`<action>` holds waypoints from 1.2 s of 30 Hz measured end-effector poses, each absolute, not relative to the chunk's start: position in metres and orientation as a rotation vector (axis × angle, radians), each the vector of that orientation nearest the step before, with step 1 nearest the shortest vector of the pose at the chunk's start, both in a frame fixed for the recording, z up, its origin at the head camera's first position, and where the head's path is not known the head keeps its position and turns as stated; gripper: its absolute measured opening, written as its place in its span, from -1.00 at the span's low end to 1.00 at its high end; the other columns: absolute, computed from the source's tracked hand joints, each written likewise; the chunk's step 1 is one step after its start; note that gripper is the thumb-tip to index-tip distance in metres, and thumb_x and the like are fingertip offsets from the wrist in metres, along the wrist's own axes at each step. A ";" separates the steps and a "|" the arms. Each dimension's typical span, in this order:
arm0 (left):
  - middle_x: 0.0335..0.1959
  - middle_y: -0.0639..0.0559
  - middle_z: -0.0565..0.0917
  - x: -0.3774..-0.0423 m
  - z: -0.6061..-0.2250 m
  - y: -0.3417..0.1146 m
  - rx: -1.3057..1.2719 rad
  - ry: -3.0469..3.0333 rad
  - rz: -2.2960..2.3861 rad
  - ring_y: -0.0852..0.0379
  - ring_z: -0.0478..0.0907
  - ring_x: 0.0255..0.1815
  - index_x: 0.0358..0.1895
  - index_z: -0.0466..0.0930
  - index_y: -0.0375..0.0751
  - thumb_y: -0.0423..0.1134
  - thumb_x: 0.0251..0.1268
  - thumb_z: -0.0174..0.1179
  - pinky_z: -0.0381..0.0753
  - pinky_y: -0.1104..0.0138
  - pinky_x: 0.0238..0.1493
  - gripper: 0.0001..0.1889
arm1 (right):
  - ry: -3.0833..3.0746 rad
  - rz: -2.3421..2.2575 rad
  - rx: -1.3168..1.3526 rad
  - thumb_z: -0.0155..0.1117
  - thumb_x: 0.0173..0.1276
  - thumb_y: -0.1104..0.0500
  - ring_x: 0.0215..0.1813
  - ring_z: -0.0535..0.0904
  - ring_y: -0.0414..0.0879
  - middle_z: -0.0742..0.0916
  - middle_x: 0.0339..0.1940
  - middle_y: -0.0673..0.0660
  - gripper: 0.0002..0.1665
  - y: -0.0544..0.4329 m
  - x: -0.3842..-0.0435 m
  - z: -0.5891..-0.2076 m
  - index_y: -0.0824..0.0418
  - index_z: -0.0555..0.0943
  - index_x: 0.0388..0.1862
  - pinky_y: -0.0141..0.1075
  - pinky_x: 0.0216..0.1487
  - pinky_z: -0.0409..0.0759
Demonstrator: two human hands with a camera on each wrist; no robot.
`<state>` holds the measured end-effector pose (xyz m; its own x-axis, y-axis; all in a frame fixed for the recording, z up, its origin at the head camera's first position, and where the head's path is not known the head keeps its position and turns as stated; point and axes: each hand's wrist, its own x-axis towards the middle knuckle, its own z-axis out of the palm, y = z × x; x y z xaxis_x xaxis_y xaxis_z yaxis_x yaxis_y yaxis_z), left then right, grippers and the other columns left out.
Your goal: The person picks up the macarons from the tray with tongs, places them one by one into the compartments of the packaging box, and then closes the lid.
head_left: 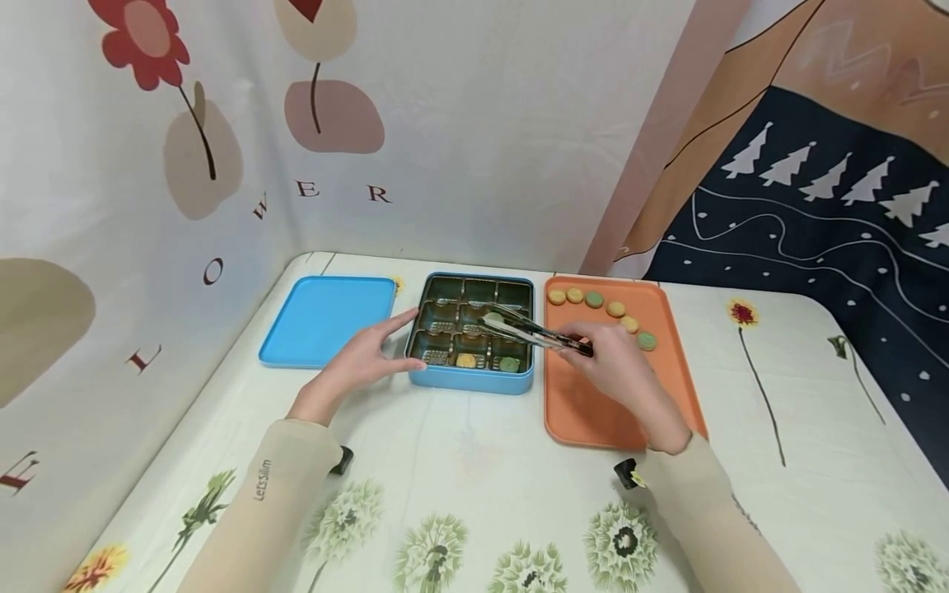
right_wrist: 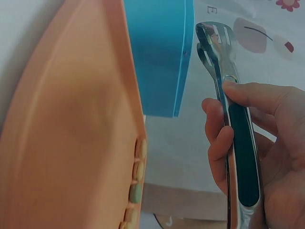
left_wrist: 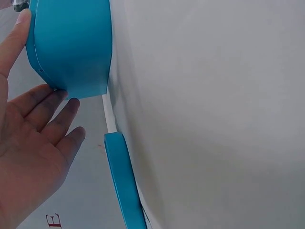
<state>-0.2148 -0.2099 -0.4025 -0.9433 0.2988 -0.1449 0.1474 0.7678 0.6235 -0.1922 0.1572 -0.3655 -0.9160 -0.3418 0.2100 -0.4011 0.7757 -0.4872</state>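
**Green cookie held in tongs over the blue tin**

At your far left, the blue lid [head_left: 326,321] lies flat on the white tablecloth [head_left: 445,478], its low rim running round it. Just beside it, your left hand [head_left: 368,356] has its fingers spread, the thumb resting at the near left corner of the blue tin [head_left: 470,379] and fingertips touching its left side.

The tin stands upright and uncovered, its dark plastic liner [head_left: 445,290] split into three rows of three compartments. In the row nearest you, a yellow cookie [head_left: 466,361] sits in the middle compartment and a second green cookie [head_left: 509,365] in the right one.

The green cookie [head_left: 493,318] in the tongs [head_left: 534,333] shows between the tips, over the middle row, between your two hands; whether it touches the liner, you cannot tell.

Your right hand [head_left: 615,362] grips the tongs by their dark handles, fingers curled round them, above the orange tray [head_left: 593,403]. On the tray, six cookies [head_left: 594,300] make a curving row along the far edge and down the right: yellow, yellow, green, yellow, yellow, green.
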 end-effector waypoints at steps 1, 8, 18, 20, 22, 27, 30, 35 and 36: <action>0.62 -0.22 0.09 -0.215 -0.403 -0.210 0.349 2.727 0.936 -0.37 0.02 0.59 0.62 -0.05 0.19 0.28 0.11 0.36 0.11 -0.34 0.48 0.06 | -2.855 0.827 0.605 0.40 0.34 0.18 -0.46 0.50 -0.17 0.78 -0.33 0.04 -0.78 0.155 -0.192 -0.365 0.12 0.75 -0.05 -0.37 -0.45 0.44; 0.62 -0.20 0.09 -0.214 -0.402 -0.211 0.344 2.729 0.932 -0.36 0.02 0.60 0.62 -0.04 0.20 0.27 0.10 0.38 0.13 -0.34 0.47 0.06 | -2.851 0.869 0.642 0.40 0.34 0.20 -0.45 0.51 -0.18 0.80 -0.28 0.06 -0.77 0.142 -0.193 -0.363 0.14 0.75 -0.03 -0.39 -0.45 0.47; 0.62 -0.19 0.09 -0.216 -0.402 -0.211 0.345 2.724 0.937 -0.35 0.03 0.60 0.62 -0.04 0.21 0.26 0.10 0.38 0.14 -0.32 0.48 0.06 | -2.868 0.863 0.679 0.37 0.36 0.19 -0.51 0.46 -0.21 0.79 -0.27 0.06 -0.70 0.126 -0.195 -0.362 0.13 0.73 0.06 -0.39 -0.51 0.41; 0.62 -0.19 0.09 -0.216 -0.402 -0.212 0.340 2.722 0.939 -0.34 0.03 0.60 0.62 -0.04 0.20 0.25 0.09 0.39 0.14 -0.32 0.48 0.06 | -2.864 0.862 0.694 0.38 0.36 0.18 -0.50 0.45 -0.21 0.79 -0.24 0.07 -0.69 0.123 -0.195 -0.361 0.14 0.73 0.07 -0.39 -0.51 0.40; 0.62 -0.19 0.09 -0.216 -0.402 -0.212 0.337 2.722 0.936 -0.34 0.02 0.60 0.62 -0.04 0.20 0.25 0.10 0.39 0.14 -0.32 0.48 0.06 | -2.862 0.859 0.702 0.38 0.36 0.16 -0.50 0.46 -0.22 0.80 -0.21 0.07 -0.68 0.120 -0.195 -0.361 0.13 0.72 0.08 -0.39 -0.51 0.41; 0.62 -0.21 0.10 -0.216 -0.401 -0.212 0.337 2.724 0.934 -0.35 0.03 0.60 0.62 -0.03 0.20 0.26 0.09 0.39 0.14 -0.32 0.48 0.07 | -2.871 0.860 0.713 0.39 0.36 0.14 -0.57 0.41 -0.21 0.81 -0.16 0.08 -0.67 0.114 -0.194 -0.360 0.13 0.72 0.09 -0.38 -0.56 0.36; 0.62 -0.21 0.10 -0.216 -0.401 -0.211 0.338 2.723 0.937 -0.35 0.03 0.60 0.62 -0.03 0.20 0.26 0.08 0.39 0.13 -0.32 0.48 0.07 | -2.880 0.863 0.722 0.38 0.37 0.15 -0.64 0.36 -0.22 0.81 -0.14 0.09 -0.68 0.111 -0.194 -0.361 0.13 0.72 0.09 -0.39 -0.60 0.33; 0.61 -0.22 0.10 -0.215 -0.401 -0.211 0.346 2.726 0.940 -0.36 0.03 0.59 0.62 -0.03 0.18 0.25 0.09 0.40 0.13 -0.32 0.49 0.07 | -2.901 0.861 0.733 0.37 0.37 0.15 -0.72 0.27 -0.22 0.81 -0.14 0.10 -0.66 0.107 -0.192 -0.362 0.12 0.71 0.11 -0.40 -0.64 0.27; 0.61 -0.22 0.10 -0.215 -0.402 -0.211 0.346 2.726 0.942 -0.36 0.03 0.60 0.62 -0.02 0.18 0.25 0.09 0.40 0.13 -0.32 0.49 0.07 | -2.906 0.861 0.733 0.37 0.37 0.15 -0.73 0.24 -0.22 0.81 -0.16 0.10 -0.66 0.107 -0.192 -0.363 0.12 0.71 0.12 -0.40 -0.64 0.25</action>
<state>-0.2148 -0.2105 -0.4015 -0.9440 0.2965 -0.1445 0.1440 0.7648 0.6280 -0.1923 0.1066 -0.3630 -0.8894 -0.4315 0.1511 -0.4442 0.7372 -0.5092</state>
